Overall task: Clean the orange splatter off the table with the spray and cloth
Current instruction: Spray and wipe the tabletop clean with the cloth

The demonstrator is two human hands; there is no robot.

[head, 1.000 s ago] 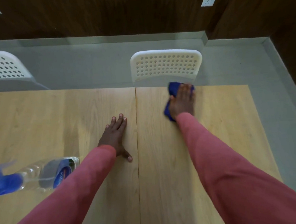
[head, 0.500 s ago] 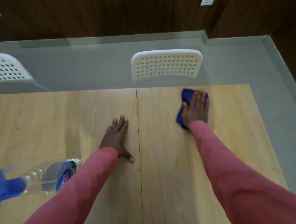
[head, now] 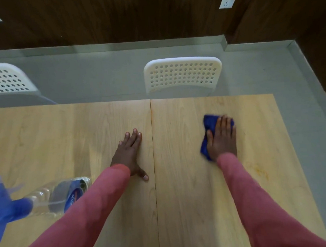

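The fingers of the right hand [head: 221, 137] lie straight and close together, pressed flat on a crumpled blue cloth [head: 206, 136], thumb out along its left edge; the cloth shows beyond the fingertips and down the left side of the palm. It sits on the right half of the pale wooden table [head: 182, 208], right of the centre seam. The left hand [head: 130, 154] rests flat just left of that seam, fingers straight and together, thumb splayed toward the near side, bracing and holding nothing. A clear plastic spray bottle with a blue trigger head [head: 48, 197] lies on its side at the near left, partly behind the pink left sleeve [head: 78, 214]. The step in hand looks like wiping. A faint orange splatter mark [head: 259, 171] shows near the right edge, nearer than the cloth and apart from it, so the next move likely calls for drawing the cloth near and right over it with firm pressure. A white perforated plastic chair [head: 183, 74] stands beyond the far edge
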